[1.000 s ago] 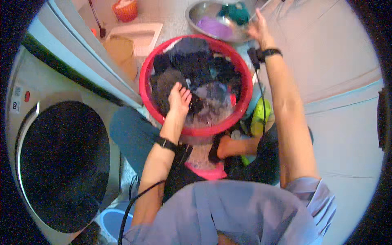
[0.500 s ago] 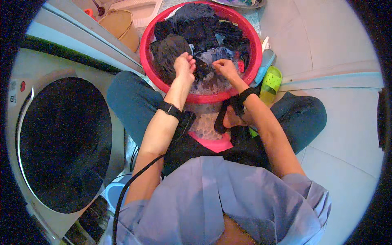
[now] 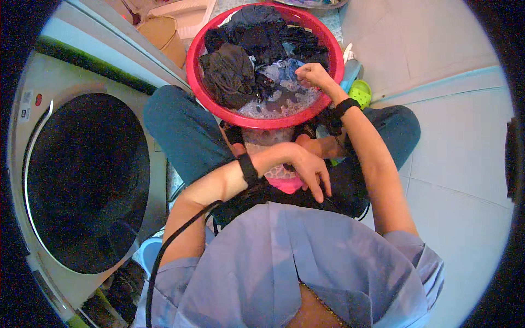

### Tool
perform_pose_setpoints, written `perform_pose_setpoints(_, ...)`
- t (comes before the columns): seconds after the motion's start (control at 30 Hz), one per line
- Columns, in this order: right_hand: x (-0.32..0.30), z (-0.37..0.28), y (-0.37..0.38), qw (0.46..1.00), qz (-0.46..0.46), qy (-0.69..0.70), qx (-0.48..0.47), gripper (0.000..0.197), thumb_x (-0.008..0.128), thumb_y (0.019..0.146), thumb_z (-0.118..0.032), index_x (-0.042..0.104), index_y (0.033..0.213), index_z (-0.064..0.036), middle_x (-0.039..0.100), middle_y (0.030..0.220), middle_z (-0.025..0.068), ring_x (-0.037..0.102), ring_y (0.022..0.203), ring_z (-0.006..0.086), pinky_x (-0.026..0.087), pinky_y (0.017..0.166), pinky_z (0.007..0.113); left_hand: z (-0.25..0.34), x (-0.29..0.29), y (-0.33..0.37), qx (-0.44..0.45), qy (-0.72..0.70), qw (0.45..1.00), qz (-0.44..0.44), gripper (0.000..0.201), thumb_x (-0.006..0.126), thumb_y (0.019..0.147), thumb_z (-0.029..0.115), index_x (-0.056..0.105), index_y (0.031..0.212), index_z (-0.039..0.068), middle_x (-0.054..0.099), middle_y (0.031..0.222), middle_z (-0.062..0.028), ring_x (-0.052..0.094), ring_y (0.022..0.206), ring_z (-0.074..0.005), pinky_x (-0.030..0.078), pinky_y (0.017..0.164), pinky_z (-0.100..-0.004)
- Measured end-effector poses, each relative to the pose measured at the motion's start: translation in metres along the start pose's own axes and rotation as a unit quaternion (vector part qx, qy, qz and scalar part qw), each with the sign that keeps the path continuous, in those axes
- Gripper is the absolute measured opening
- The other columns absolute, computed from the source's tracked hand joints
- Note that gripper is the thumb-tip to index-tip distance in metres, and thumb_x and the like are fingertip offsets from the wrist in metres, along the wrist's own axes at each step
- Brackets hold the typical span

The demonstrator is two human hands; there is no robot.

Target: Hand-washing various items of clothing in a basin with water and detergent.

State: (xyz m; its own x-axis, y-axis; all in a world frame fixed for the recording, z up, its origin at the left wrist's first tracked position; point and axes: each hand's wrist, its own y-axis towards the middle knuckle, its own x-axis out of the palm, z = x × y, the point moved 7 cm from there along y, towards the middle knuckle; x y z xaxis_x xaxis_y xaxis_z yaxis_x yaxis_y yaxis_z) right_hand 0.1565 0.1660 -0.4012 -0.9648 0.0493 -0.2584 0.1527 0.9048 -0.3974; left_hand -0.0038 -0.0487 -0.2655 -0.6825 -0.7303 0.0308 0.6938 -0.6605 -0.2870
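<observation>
From the head camera: the left hand (image 3: 310, 170) is loose, fingers apart, just off centre toward three o'clock, palm hidden, over the lap! The right hand (image 3: 313, 75) is curled at the four o'clock side of the red tub (image 3: 268, 122), but whether it grips anything, I can't tell! Tub's at twelve, dark clothes (image 3: 268, 34) heaped from eight round to two; foam (image 3: 284, 105) veils six, and a metal basin (image 3: 327, 4) between twelve and one is cut off
</observation>
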Motion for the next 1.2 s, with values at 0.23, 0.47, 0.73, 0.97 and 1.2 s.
perform_pose_setpoints(0.23,0.039,-0.038,0.003,0.931,-0.113,-0.325,-0.120,0.022,0.054,0.076,-0.021,0.061,0.077,-0.0005,0.059,0.063,0.0097,0.057,0.054,0.0168,0.045,0.050,0.031,0.004,0.048,0.074,0.098,-0.061,0.987,-0.108,0.040,0.061,0.077,0.023,0.054,0.114,0.008,0.064,0.089,-0.0072,0.058,0.070,-0.0135,0.047,0.063,-0.0284)
perform_pose_setpoints(0.47,0.073,-0.020,0.028,0.871,-0.105,-0.457,-0.148,0.018,0.049,0.072,-0.016,0.062,0.078,-0.0038,0.061,0.074,0.0187,0.059,0.067,0.0340,0.047,0.062,0.040,0.017,0.042,0.107,0.158,-0.050,0.984,-0.072,0.036,0.057,0.076,0.017,0.055,0.110,0.005,0.063,0.090,-0.0064,0.057,0.074,-0.0168,0.046,0.066,-0.0304)
perform_pose_setpoints(0.73,0.088,0.008,0.076,0.829,0.083,-0.464,-0.300,0.039,0.052,0.071,-0.009,0.053,0.110,-0.0119,0.050,0.113,0.0122,0.046,0.106,0.0330,0.045,0.082,0.041,0.002,0.021,0.093,0.213,-0.128,0.969,-0.021,0.034,0.059,0.073,0.014,0.056,0.100,-0.006,0.061,0.094,-0.0104,0.055,0.077,-0.0148,0.045,0.069,-0.0274)
perform_pose_setpoints(0.97,0.109,0.030,0.093,0.810,0.001,-0.566,-0.156,0.041,0.052,0.073,-0.007,0.047,0.114,-0.0119,0.057,0.096,0.0150,0.056,0.090,0.0310,0.048,0.071,0.039,-0.121,-0.091,-0.055,0.125,-0.199,0.902,0.363,0.020,0.042,0.083,0.003,0.057,0.096,-0.001,0.060,0.094,-0.0108,0.058,0.086,-0.0203,0.047,0.075,-0.0299)
perform_pose_setpoints(1.2,0.105,0.050,0.060,0.837,-0.116,-0.524,-0.104,0.030,0.059,0.063,-0.013,0.059,0.090,-0.0029,0.060,0.086,0.0221,0.058,0.084,0.0363,0.048,0.071,0.042,-0.193,-0.145,-0.189,0.004,-0.237,0.481,0.844,0.025,0.046,0.081,0.005,0.056,0.104,0.004,0.060,0.097,-0.0075,0.056,0.082,-0.0171,0.045,0.073,-0.0269)
